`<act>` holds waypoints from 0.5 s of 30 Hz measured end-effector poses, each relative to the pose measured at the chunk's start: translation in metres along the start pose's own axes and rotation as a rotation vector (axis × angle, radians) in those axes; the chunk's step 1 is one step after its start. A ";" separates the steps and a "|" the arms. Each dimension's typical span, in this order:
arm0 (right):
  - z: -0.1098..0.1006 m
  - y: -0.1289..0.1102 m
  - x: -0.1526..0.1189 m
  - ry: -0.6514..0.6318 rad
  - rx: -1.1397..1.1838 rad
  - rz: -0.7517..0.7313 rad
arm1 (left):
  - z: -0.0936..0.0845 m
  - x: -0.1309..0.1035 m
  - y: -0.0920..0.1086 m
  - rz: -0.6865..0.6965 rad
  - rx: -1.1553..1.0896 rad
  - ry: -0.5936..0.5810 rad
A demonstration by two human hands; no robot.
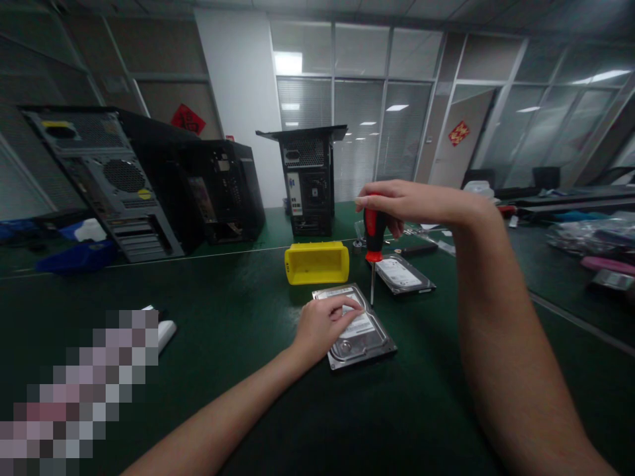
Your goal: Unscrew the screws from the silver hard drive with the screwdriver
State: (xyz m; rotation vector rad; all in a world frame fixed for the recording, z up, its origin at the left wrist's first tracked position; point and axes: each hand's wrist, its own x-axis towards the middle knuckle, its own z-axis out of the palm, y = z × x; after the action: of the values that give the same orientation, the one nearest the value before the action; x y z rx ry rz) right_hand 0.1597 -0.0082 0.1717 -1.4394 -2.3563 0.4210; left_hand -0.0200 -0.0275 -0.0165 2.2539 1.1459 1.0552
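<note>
A silver hard drive (360, 340) lies on the green table in front of me. My left hand (330, 324) rests on its label, thumb and fingertips brought together; whether anything small is between them cannot be made out. Above the drive, my right hand (389, 201) is wrapped round the top of a red and black screwdriver (374, 235). The screwdriver stands upright, its tip at the drive's right edge. Just behind to the right lies a second hard drive (403, 274). A yellow bin (317, 264) stands behind the first drive, its open side facing me.
Computer cases (143, 178) stand at the back left, and another case (310, 185) is behind the yellow bin. A blue bin (79, 254) is at far left. A dark-handled tool (417, 250) lies beyond the second drive. Plastic bags (595, 231) lie at right.
</note>
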 end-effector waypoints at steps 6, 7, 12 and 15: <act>-0.003 0.006 0.002 0.067 -0.126 0.066 | 0.001 0.000 -0.003 0.004 -0.006 -0.003; -0.003 0.005 0.001 0.070 -0.144 0.067 | 0.001 0.000 -0.003 0.007 -0.005 -0.002; -0.003 0.000 -0.002 0.096 -0.184 0.070 | 0.002 -0.001 -0.003 0.024 0.004 -0.018; -0.002 -0.002 -0.003 0.097 -0.158 0.087 | 0.002 -0.001 -0.003 0.035 -0.004 -0.029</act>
State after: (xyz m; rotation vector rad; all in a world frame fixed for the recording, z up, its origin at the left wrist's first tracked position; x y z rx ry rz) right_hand 0.1603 -0.0116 0.1739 -1.6001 -2.2993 0.1850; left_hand -0.0204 -0.0263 -0.0199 2.2858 1.0955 1.0339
